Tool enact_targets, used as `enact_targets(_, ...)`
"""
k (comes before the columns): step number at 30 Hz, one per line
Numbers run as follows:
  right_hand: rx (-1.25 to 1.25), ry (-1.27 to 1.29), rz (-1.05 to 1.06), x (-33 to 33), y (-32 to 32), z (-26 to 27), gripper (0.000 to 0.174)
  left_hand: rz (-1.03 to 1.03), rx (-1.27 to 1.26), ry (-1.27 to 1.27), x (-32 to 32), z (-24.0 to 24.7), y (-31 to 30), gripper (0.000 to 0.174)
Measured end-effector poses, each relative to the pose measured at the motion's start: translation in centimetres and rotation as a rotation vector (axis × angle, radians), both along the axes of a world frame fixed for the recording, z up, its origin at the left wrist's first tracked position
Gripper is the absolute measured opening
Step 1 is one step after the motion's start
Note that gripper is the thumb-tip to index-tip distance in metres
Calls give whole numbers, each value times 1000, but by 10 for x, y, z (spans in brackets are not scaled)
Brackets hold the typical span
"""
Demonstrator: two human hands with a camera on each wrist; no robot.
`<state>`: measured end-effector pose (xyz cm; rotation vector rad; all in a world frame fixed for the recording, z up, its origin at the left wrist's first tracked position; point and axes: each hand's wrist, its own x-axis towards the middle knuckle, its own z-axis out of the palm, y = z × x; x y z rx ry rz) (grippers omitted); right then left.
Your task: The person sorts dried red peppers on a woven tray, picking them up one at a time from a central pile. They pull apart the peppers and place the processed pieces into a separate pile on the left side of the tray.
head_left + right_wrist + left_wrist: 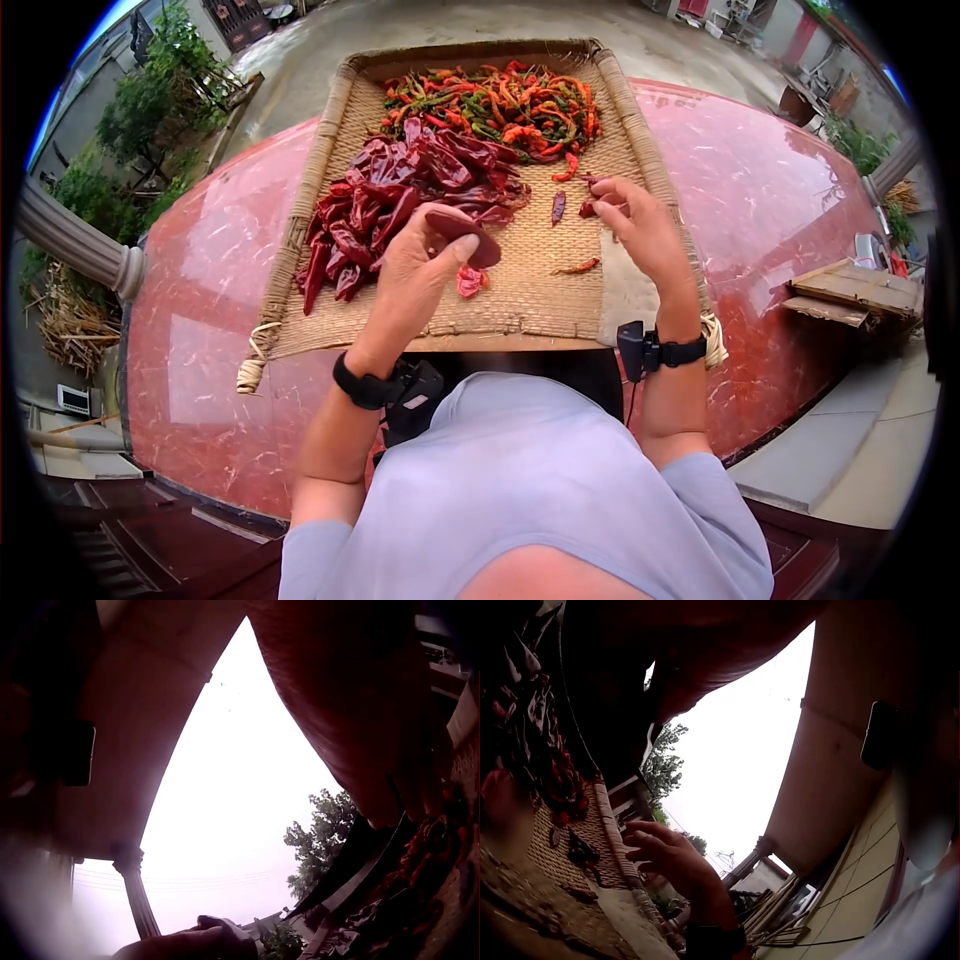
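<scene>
Between the fingers of the left hand [415,275] and right hand [645,230], the woven straw tray [540,290] lies bare, save 1 small dark chilli piece [557,207] and the dark red pod [465,235] the left fingers hold. Dark red dried chillies [400,190] heap left of them; orange-green chillies [500,105] lie beyond.

Looks low across a woven tray [551,862] heaped at left with dried red chillies [544,765], and catches the right hand [671,861], its fingers loosely spread, over the tray's rim near a few loose dark chillies [581,851], beneath pale sky [735,750].
</scene>
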<state>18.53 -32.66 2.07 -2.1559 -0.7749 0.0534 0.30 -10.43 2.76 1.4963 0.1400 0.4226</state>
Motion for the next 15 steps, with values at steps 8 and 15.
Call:
enact_targets(8, 424, 491, 302, -67, 16, -31, 36, -30, -137, 43, 45, -35, -47, 19)
enact_targets(15, 589, 554, 302, -63, 15, -38, 26, -158, -708, 119, 44, -58, -39, 35)
